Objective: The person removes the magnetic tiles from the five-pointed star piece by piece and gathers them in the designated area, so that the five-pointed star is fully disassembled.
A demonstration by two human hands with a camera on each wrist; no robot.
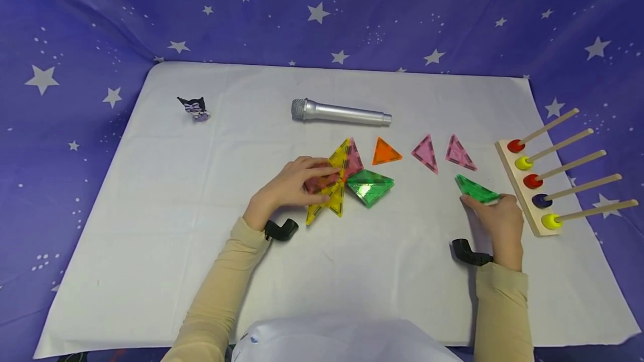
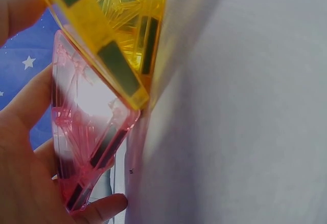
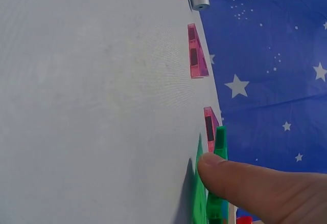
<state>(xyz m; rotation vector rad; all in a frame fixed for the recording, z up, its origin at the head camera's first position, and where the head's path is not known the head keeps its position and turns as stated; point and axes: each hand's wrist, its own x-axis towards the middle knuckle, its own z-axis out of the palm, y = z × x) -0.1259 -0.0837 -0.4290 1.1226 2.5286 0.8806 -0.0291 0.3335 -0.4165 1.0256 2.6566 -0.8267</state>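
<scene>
My left hand grips the left side of a cluster of see-through magnetic tiles. In it are yellow tiles, a pink tile and green tiles on the right. In the left wrist view a pink triangular tile lies within the fingers, against a yellow tile. Off to the right, my right hand pinches a green triangular tile by its near edge. The thumb presses its face in the right wrist view, where two green edges show side by side.
An orange triangle and two pink triangles lie behind, between the hands. Further back is a silver microphone. A small black-and-purple figure stands at back left. A wooden peg stand with coloured beads is beside the right hand.
</scene>
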